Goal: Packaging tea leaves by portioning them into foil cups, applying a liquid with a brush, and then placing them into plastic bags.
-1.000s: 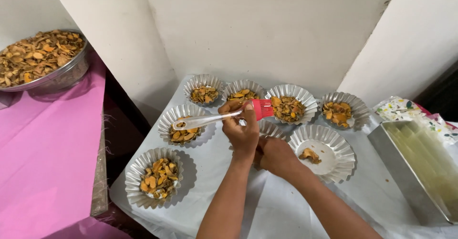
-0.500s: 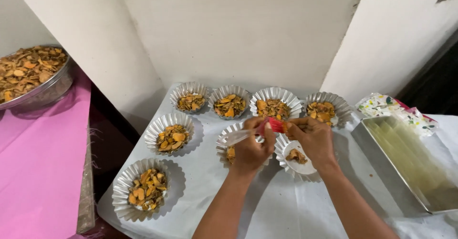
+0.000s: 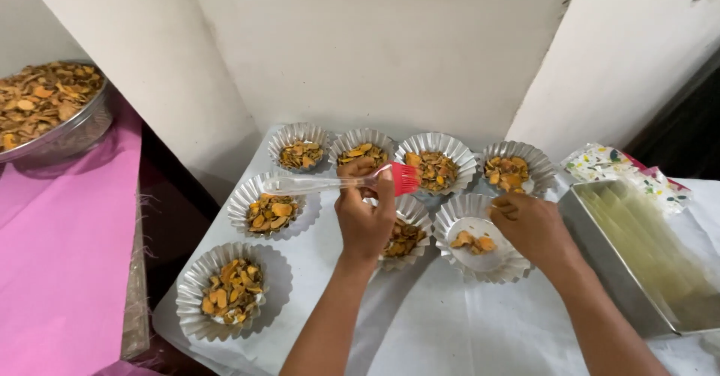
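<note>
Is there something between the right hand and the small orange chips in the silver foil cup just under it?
Nothing visible. The right hand rests at the rim of the pleated silver foil cup, and the few orange chips lie uncovered just beside its fingertips.

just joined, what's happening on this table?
A person is working over fluted foil cups of orange-brown chips on a white-covered table. The left hand holds a brush with red bristles and a clear handle, level above the cups. The right hand rests at the rim of a nearly empty cup. A metal tray sits to the right.
</note>
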